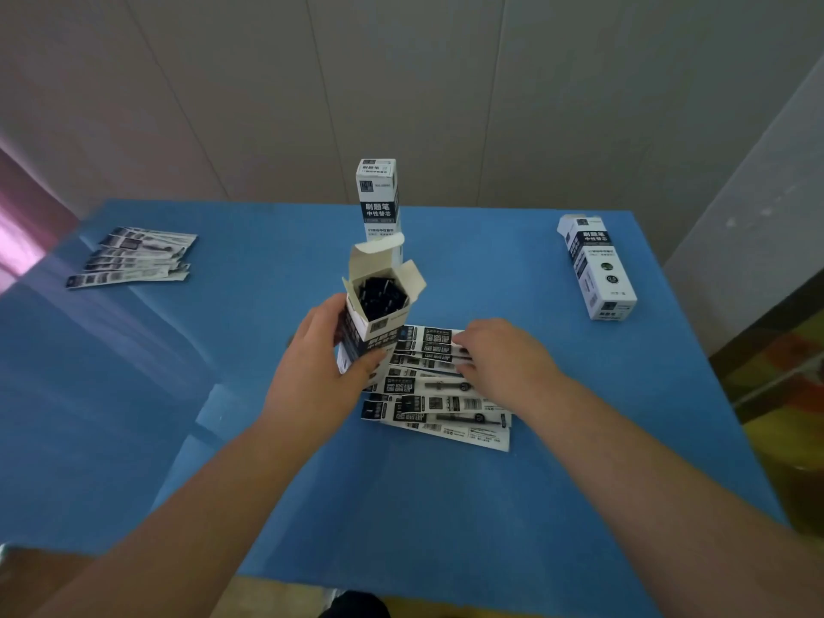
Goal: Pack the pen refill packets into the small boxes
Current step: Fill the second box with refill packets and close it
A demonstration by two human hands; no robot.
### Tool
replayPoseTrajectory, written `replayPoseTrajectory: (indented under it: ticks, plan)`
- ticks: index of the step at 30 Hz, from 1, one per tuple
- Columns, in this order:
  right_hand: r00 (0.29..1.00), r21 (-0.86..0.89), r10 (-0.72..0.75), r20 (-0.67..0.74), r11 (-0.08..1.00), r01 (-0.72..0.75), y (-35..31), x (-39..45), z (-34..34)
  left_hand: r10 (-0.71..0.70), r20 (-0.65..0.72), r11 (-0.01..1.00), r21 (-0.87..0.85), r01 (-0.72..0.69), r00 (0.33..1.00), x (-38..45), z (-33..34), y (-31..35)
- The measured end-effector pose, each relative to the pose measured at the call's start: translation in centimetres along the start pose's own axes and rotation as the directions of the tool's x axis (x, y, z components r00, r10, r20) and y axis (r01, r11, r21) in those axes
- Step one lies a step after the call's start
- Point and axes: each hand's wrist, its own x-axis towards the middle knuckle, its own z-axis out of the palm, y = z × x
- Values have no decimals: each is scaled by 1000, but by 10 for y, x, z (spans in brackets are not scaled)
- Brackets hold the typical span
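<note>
My left grip (312,350) wrapped the open box (376,305); beside it, my right grip (499,354) lay flat-fingered on the packets (428,394).

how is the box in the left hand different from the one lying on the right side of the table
The held box stands upright with its top flaps open, dark contents showing inside; the lying box is on its side with its end closed. The left hand grips the held box, while the lying box sits alone, untouched, near the table's far right edge. Both are white with the same black label print.
</note>
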Motion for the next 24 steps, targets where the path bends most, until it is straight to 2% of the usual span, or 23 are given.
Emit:
replayPoseTrajectory:
  ticks: [7, 12, 15, 19, 21, 24]
  plan:
    - [1000, -152, -11, 7, 988, 12, -7, 3, 3, 5, -9, 1000, 7, -5, 1000, -2, 1, 4]
    - [1000, -140, 12, 1, 990, -12, -8, 4, -4, 1, -1, 1000, 7, -1, 1000, -3, 1, 5]
    - [997, 8, 76, -19, 997, -76, -7, 4, -18, 0, -8, 1000, 17, 1, 1000, -3, 2, 3]
    - [986, 309, 153, 61, 937, -165, 0, 1, -43, -1, -12, 1000, 18, 2, 1000, -2, 3, 2]
    - [979, 464, 170, 110, 862, -202, 4, -1, -54, 1, -14, 1000, 19, -1, 1000, -2, 3, 2]
    - [968, 699, 201, 151, 670, -249, 11, -9, -68, 12, -11, 1000, 11, -12, 1000, -3, 3, 2]
